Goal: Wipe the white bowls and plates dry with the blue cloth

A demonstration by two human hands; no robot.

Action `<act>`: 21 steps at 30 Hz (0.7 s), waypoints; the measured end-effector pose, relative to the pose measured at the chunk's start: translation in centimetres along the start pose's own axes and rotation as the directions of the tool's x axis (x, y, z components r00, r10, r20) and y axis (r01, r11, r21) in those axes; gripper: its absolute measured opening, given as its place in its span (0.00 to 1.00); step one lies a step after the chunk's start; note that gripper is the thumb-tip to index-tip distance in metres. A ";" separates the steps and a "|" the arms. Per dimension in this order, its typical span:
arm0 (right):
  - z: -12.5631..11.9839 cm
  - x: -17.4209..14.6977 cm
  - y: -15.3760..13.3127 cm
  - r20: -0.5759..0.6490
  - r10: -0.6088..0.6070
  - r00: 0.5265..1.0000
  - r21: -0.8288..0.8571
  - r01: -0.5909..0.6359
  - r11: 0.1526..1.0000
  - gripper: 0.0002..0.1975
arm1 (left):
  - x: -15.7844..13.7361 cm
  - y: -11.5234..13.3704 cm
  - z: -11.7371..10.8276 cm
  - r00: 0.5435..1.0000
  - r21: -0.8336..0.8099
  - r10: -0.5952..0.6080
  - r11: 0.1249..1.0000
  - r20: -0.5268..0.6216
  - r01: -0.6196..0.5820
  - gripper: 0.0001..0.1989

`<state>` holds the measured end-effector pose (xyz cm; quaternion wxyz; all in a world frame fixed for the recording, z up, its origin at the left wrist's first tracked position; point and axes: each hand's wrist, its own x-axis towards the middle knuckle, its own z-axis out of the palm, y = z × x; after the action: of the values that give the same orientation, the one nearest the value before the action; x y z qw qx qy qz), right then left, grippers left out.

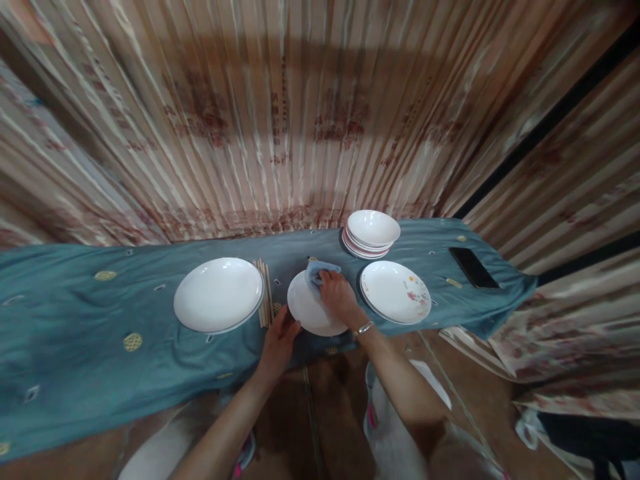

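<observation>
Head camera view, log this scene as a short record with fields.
left hand: at the middle plate's near-left rim
right hand: holding a blue cloth over that plate
left of it: chopsticks, then a large white plate
right of it: flower-patterned plate
behind that: stacked bowls
far right: black phone
cover: teal tablecloth

Plates (307, 307), chopsticks (267, 293), stacked bowls (373, 229) and phone (473, 267) lie on teal cloth (90, 333).
</observation>
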<state>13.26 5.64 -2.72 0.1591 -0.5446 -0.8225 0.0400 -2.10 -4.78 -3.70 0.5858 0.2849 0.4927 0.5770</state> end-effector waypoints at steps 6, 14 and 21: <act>0.4 1.4 -1.8 0.005 -0.046 0.999 0.151 0.045 0.987 0.17 | 0.2 0.0 0.2 0.994 -0.091 -0.104 0.991 -0.027 0.101 0.33; -0.2 0.3 -4.1 0.074 -0.269 0.960 0.430 0.212 0.877 0.11 | -0.1 0.7 0.5 0.995 -0.067 -0.095 0.993 -0.007 0.094 0.29; -1.5 -1.7 -2.6 0.172 -0.357 0.918 0.661 0.161 0.733 0.09 | 0.0 1.4 0.6 0.995 -0.079 -0.095 0.992 0.003 0.095 0.27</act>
<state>11.99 2.85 -1.09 0.2162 -0.3256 -0.8425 0.3708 -2.11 -4.44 -2.26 0.6233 0.2374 0.4825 0.5677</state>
